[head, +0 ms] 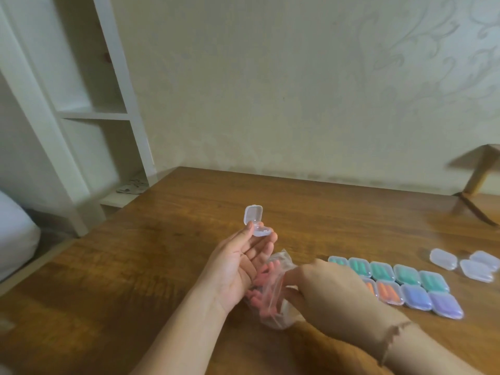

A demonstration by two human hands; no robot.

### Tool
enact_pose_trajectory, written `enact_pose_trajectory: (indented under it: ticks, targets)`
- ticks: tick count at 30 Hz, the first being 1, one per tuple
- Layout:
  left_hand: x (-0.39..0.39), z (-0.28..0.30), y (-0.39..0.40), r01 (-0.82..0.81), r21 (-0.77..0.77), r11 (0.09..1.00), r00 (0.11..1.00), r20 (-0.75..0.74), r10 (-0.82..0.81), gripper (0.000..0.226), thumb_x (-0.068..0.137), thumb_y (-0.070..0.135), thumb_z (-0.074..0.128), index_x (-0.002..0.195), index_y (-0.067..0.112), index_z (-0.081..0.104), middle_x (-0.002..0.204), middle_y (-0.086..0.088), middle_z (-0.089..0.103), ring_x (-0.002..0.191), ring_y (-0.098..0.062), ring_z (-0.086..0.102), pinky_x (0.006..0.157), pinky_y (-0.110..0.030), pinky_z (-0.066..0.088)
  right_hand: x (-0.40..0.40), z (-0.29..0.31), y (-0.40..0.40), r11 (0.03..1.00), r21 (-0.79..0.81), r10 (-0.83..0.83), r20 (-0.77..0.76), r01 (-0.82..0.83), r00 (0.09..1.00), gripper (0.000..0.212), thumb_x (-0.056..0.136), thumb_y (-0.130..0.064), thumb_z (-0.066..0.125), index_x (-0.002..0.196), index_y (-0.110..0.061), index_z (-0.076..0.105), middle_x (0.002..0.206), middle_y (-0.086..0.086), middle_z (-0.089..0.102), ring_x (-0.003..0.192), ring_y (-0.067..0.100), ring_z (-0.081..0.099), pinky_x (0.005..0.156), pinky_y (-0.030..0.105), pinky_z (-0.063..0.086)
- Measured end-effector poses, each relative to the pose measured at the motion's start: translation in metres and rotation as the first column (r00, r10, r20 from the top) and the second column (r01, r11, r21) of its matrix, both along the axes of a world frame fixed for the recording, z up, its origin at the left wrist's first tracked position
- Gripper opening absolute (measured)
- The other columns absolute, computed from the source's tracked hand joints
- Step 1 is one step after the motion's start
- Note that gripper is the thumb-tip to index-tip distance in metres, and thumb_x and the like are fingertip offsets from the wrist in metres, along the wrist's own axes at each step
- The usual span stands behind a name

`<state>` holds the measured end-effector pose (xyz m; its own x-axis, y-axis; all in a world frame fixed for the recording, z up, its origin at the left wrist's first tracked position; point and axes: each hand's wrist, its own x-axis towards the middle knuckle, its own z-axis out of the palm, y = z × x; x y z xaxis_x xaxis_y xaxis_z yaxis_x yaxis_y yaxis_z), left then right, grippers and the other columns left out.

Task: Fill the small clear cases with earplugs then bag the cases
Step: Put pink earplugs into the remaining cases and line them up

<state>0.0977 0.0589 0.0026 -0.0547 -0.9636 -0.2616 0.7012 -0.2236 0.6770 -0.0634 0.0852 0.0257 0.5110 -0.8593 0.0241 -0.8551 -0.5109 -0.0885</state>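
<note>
The left hand (238,266), palm up above the desk (162,253), pinches an open clear case (255,221) at its fingertips. Just right, the right hand's (332,290) grip closes on a plastic bag (273,293) of pink earplugs (263,272). Further right lie filled cases (400,282), then empty cases (465,263).

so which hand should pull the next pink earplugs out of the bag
Right. The right hand already has its fingers at the bag of pink earplugs, while the left hand is busy pinching the open clear case above the table.
</note>
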Motion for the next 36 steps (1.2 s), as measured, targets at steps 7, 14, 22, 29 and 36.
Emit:
enact_pose_trajectory:
  ticks: [7,14,22,29,36]
  targets:
    - [-0.002,-0.001,-0.001,0.002,0.020,1.000,0.996,0.090,-0.004,0.023,0.091,0.015,0.062,0.108,0.001,0.068,0.107,-0.019,0.074,0.096,-0.025,0.073,0.080,-0.032,0.059,0.011,-0.016,0.001,0.986,-0.101,-0.137,-0.007,0.136,0.991,0.033,0.093,-0.045,0.044,0.105,-0.022,0.065,0.102,0.000,0.067,0.092,0.024,0.063,0.064,0.028,0.033]
    - [-0.003,0.000,0.001,0.028,0.025,0.999,0.989,0.144,-0.032,0.022,0.092,0.017,0.062,0.102,0.002,0.073,0.106,-0.019,0.074,0.100,-0.027,0.072,0.082,-0.035,0.058,0.015,-0.016,0.001,0.984,-0.060,-0.165,0.049,0.168,0.985,0.032,0.090,-0.052,0.049,0.081,-0.023,0.058,0.083,-0.001,0.060,0.069,0.019,0.048,0.058,0.027,0.035]
    - [-0.001,-0.001,0.003,0.096,0.010,0.995,0.995,0.036,-0.097,0.049,0.082,0.028,0.066,0.119,-0.004,0.066,0.116,-0.027,0.067,0.100,-0.032,0.067,0.096,-0.040,0.052,-0.035,0.052,0.001,0.978,0.198,-0.082,0.106,0.060,0.991,0.031,0.081,-0.059,0.064,0.070,-0.030,0.069,0.056,-0.023,0.059,0.056,-0.001,0.054,0.049,0.012,0.040]
    - [-0.005,0.000,0.009,0.272,-0.052,0.961,0.962,-0.004,-0.272,0.050,0.089,0.030,0.062,0.127,-0.002,0.062,0.115,-0.027,0.064,0.099,-0.031,0.066,0.090,-0.038,0.055,-0.039,0.052,-0.015,0.974,0.223,-0.144,0.498,0.034,0.855,0.022,0.078,-0.047,0.071,0.072,-0.027,0.076,0.040,-0.009,0.044,0.041,0.007,0.030,0.041,0.015,0.022]
    - [-0.003,-0.001,0.011,0.356,-0.088,0.930,0.935,0.041,-0.353,0.050,0.094,0.031,0.060,0.128,-0.005,0.061,0.121,-0.025,0.063,0.109,-0.030,0.064,0.094,-0.037,0.054,-0.018,0.022,-0.018,0.980,0.027,-0.181,0.529,0.196,0.829,0.033,0.085,-0.056,0.062,0.071,-0.028,0.073,0.045,-0.010,0.057,0.041,0.005,0.048,0.041,0.020,0.038]
